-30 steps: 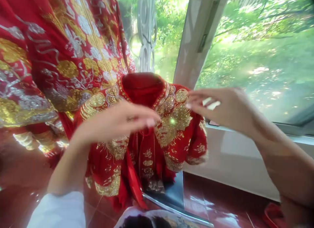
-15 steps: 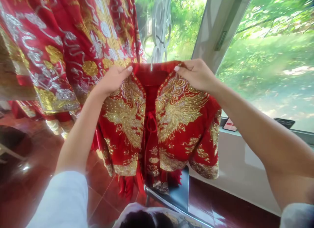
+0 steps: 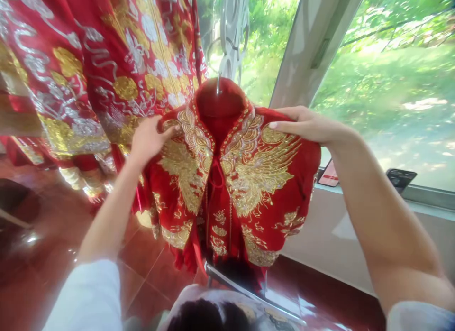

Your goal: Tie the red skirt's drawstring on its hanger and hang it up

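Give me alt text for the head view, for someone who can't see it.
A person's left hand and right hand hold the shoulders of a red, gold-embroidered jacket, a hanger hook at its collar. Embroidered red garments hang at left; a window at right shows greenery.

sill (image 3: 432,210): right of jacket (image 3: 263,179); on it, pink phone (image 3: 330,174) nearer jacket, dark phone (image 3: 401,178) farther right | floor (image 3: 152,283): red tile, below jacket and to its left | hook (image 3: 218,86): at jacket's collar, upper end unclear
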Available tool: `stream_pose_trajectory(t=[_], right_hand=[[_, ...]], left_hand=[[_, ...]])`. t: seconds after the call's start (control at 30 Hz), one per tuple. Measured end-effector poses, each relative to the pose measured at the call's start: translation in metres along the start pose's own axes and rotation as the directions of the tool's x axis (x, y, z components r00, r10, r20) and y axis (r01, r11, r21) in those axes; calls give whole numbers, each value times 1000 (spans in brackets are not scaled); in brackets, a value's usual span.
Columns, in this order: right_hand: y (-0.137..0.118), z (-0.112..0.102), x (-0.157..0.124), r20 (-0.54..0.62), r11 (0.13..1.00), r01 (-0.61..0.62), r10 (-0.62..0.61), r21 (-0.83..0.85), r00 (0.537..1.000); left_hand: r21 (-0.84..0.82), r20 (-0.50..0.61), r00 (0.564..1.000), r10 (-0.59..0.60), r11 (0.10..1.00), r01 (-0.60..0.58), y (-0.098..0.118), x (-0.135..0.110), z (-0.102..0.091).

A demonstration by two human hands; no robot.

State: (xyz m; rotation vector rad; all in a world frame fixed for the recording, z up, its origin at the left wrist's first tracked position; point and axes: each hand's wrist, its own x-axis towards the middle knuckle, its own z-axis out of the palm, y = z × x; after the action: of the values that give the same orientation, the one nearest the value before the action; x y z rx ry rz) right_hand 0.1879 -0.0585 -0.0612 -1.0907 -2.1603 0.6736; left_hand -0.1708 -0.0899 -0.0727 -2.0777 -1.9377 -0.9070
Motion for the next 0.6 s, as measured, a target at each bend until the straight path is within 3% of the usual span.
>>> stream_pose_trajectory(t=[0.07,0.1,0.17,0.23,0.3,0.37,0.4,0.43,0.47,0.5,0.53,0.6], right_hand=[[-10,15,1,-222,943,-47,-30,-329,975],[-13,22,2,-341,887,-99,-69,-452,938],[-14,35,-1,-492,804,-164,-176,-572,853],[-8,49,-14,-557,758,-157,-304,-633,773],[0,72,-36,-611,707,-153,-456,-691,647],[9,111,-60,-637,655,-170,-586,-736,501],[14,135,-70,-617,629,-148,-643,-763,454],[21,160,-78,-604,624,-138,-638,-769,478],[29,184,-82,-590,621,-155,-595,-769,545],[39,206,-83,-571,598,-190,-549,-778,611],[50,223,-80,-556,576,-220,-507,-787,659],[74,241,-68,-587,618,-285,-361,-732,725]], left_hand=[[40,-284,954,-96,993,112,15,-6,15],[35,-380,919,-102,992,124,19,-9,21],[16,-473,880,-44,998,58,20,-17,28],[21,-557,830,37,999,-31,14,-34,36],[93,-687,714,132,991,-94,7,-65,54],[230,-785,565,254,966,-116,7,-103,86],[312,-766,547,338,939,-143,10,-122,105],[345,-696,625,354,928,-141,14,-138,126],[332,-614,737,282,940,-84,18,-150,145],[324,-544,816,192,946,-7,21,-157,160],[313,-485,869,93,947,73,22,-161,171],[299,-382,923,-57,937,181,19,-156,178]])
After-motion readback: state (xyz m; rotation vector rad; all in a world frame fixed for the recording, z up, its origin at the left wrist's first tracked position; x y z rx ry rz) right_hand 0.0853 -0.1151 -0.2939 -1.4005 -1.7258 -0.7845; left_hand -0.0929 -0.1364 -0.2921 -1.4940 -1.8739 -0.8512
